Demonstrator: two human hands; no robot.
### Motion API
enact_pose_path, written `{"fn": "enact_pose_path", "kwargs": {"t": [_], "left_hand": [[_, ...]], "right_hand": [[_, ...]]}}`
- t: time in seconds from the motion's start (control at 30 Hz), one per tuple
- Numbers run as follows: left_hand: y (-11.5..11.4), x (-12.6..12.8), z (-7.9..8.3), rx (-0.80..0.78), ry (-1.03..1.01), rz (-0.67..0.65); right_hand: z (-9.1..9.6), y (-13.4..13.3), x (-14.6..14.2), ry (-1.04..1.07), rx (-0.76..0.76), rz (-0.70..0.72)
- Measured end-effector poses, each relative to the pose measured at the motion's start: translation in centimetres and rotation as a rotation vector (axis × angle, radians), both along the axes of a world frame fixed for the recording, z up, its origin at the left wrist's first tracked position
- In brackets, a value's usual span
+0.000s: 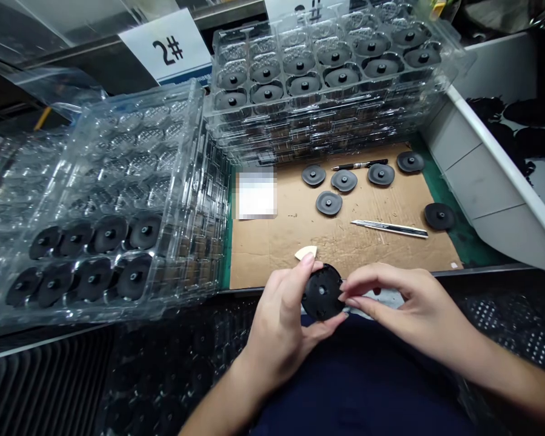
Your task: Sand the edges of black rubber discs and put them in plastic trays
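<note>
My left hand (287, 315) grips a round black plastic disc (322, 293) by its edge, thumb at the top and fingers below. The disc's face is tilted toward me and shows a small light hub at its centre. By the left thumb tip is a cream-coloured wedge (306, 251); whether the hand holds it or it lies on the cardboard I cannot tell. My right hand (390, 297) has its thumb and fingertips pinched together at the disc's right rim. Anything small between those fingertips is hidden.
Several black discs (329, 203) lie on a cardboard sheet (263, 254), with a pen (360, 165) and a slim silver cutter knife (389, 228). Stacked clear trays stand at the back (300, 103) and left (172, 200), partly filled with discs. A white panel (504, 175) edges the right side.
</note>
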State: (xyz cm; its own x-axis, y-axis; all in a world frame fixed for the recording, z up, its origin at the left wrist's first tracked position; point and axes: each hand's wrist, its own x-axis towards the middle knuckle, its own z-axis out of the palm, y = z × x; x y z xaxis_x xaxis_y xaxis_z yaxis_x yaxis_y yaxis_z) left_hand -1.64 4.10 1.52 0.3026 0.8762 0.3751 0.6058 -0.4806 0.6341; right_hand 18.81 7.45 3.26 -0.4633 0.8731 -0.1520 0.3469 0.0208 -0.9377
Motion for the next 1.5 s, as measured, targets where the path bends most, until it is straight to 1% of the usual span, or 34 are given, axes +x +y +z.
{"fn": "enact_pose_path", "kwargs": {"t": [0.1,0.17,0.23,0.37,0.43,0.5,0.57,0.67,0.8,0.93,1.03,1.13,1.2,1.37,1.5], "left_hand": [[0.2,0.1,0.3,0.085,0.086,-0.001],[0.1,0.2,0.4,0.111,0.131,-0.011],[0.0,0.3,0.3,0.113,0.135,-0.019],[-0.3,0.2,0.0,0.089,0.088,0.005],[-0.3,0.2,0.0,0.092,0.095,0.001],[-0.2,0.2,0.0,0.115,0.125,-0.007],[0.0,0.3,0.0,0.140,0.156,-0.002],[-0.1,0.5,-0.2,0.135,0.147,0.012],[-0.4,0.6,-0.4,0.088,0.128,0.020],[-0.4,0.6,-0.4,0.072,0.143,0.004],[-0.4,0.7,-0.4,0.094,0.150,0.017],[-0.5,0.8,-0.5,0.097,0.116,0.030],[-0.6,0.9,-0.6,0.073,0.096,0.032],[-0.7,0.8,-0.7,0.043,0.067,0.023],[-0.6,0.9,-0.7,0.043,0.053,0.016]], "right_hand": [[0.1,0.1,-0.2,-0.001,-0.020,0.004],[-0.1,0.2,-0.3,0.009,-0.051,0.022],[-0.3,0.2,-0.4,0.033,-0.101,0.028],[-0.7,0.5,-0.3,0.100,-0.247,-0.027],[-0.7,0.6,-0.2,0.100,-0.292,-0.043],[-0.6,0.7,-0.2,0.076,-0.278,-0.036],[-0.6,0.6,-0.3,0.058,-0.234,-0.018],[-0.7,0.4,-0.5,0.062,-0.205,-0.024],[-1.2,0.2,-0.6,0.094,-0.265,-0.072],[-1.4,0.3,-0.5,0.109,-0.337,-0.073],[-1.3,0.2,-0.4,0.084,-0.305,-0.064],[-1.3,0.0,-0.3,0.079,-0.264,-0.065],[-1.5,-0.2,-0.3,0.099,-0.275,-0.072],[-1.7,-0.3,-0.1,0.167,-0.370,-0.109],[-1.6,-0.5,-0.1,0.145,-0.336,-0.110]]}}
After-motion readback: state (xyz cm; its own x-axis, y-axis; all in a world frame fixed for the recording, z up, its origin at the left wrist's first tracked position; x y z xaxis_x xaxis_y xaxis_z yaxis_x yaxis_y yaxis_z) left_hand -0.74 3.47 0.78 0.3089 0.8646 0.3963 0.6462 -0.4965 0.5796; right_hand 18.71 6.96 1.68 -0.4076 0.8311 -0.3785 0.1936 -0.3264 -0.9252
